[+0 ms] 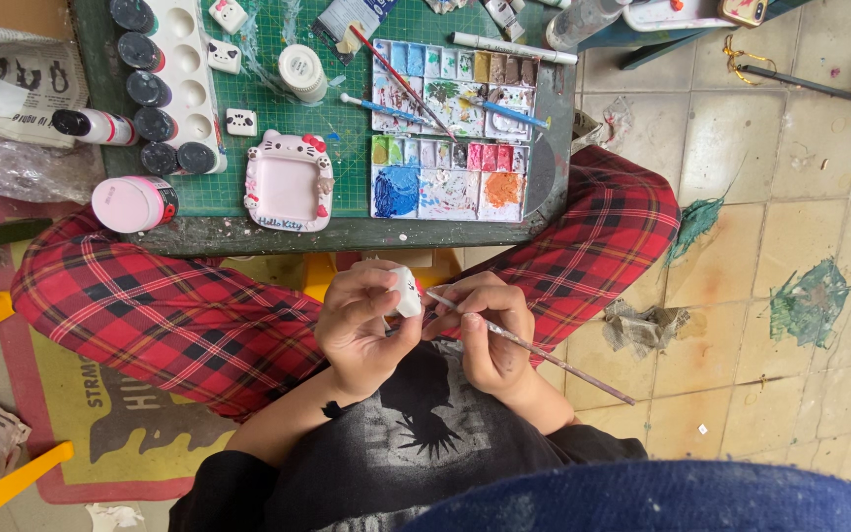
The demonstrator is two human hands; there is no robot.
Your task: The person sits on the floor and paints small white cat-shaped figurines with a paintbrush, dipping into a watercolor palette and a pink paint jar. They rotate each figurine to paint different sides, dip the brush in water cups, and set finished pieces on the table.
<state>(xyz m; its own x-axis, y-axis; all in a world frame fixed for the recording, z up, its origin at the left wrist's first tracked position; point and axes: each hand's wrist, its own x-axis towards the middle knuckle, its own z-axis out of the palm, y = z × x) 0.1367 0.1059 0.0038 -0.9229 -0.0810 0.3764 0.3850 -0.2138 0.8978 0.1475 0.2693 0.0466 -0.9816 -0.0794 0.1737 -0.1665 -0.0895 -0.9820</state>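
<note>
Fingers of my left hand pinch a small white figurine. Right hand grips a thin paintbrush, its tip touching the figurine, over my plaid trousers.

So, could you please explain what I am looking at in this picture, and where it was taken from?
There is one picture, from a camera worn on a person's head, looking down at their lap and a low green cutting mat. No machine is involved, just two bare hands. The left hand holds a small white ceramic figure. The right hand holds a thin paintbrush, its tip at the figure. On the mat lie a paint-stained white palette box, a pink cat-shaped frame, a row of dark-capped paint bottles and a pink-lidded jar. Red plaid trousers cover the crossed legs.
</note>
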